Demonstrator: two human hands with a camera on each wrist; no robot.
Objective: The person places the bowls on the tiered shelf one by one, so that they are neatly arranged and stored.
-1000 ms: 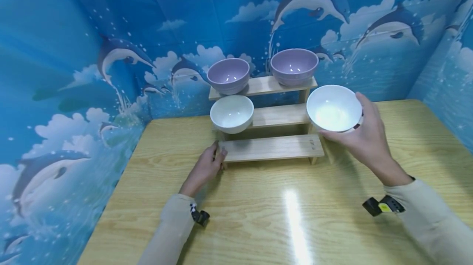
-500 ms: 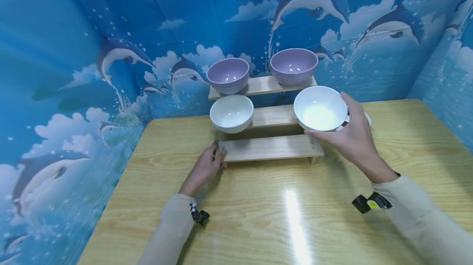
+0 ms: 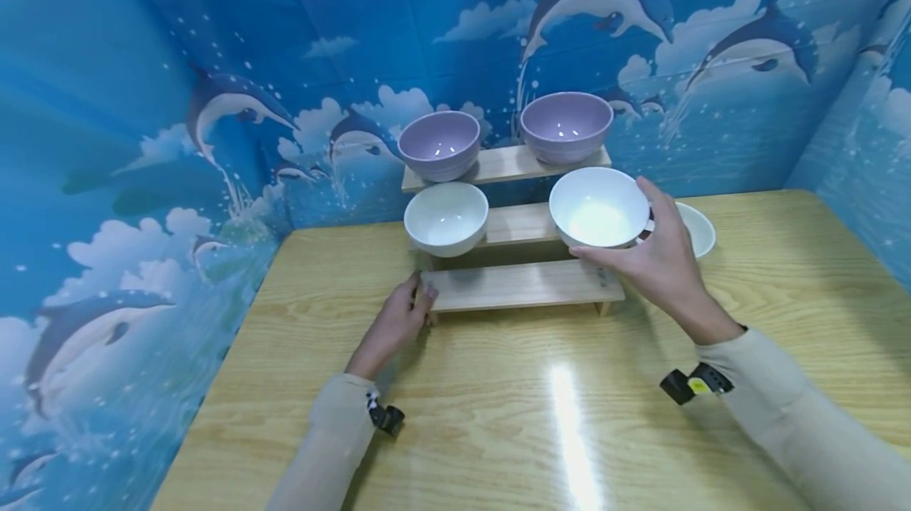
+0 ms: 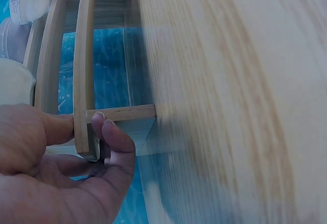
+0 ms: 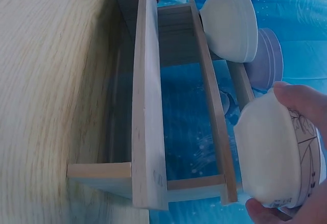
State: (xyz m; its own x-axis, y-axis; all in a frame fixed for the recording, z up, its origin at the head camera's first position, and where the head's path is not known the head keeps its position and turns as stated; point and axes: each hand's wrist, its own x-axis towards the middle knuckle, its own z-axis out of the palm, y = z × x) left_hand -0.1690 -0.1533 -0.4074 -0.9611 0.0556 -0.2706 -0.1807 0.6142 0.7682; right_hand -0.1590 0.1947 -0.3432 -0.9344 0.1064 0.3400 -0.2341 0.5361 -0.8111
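Observation:
My right hand [image 3: 662, 258] grips a white bowl [image 3: 598, 206] by its right side, thumb at the near rim. The bowl is close over the right end of the middle shelf [image 3: 523, 224] of a three-step wooden rack. Dark line drawings mark its outer wall in the right wrist view. My left hand [image 3: 395, 325] pinches the left end of the lowest shelf [image 3: 523, 286], the thumb on one face and curled fingers beneath, as the left wrist view shows. Another white bowl [image 3: 446, 218] sits at the middle shelf's left end.
Two purple bowls, one left [image 3: 440, 145] and one right [image 3: 567, 127], stand on the top shelf [image 3: 505, 165]. A further white bowl [image 3: 699, 230] is on the wooden table [image 3: 498, 416], partly behind my right hand. A blue dolphin-print curtain [image 3: 398, 20] hangs behind the rack.
My right hand has moved left with the white bowl, bringing it over the middle shelf's right end. The white bowl behind that hand has come into view. My left hand stays put.

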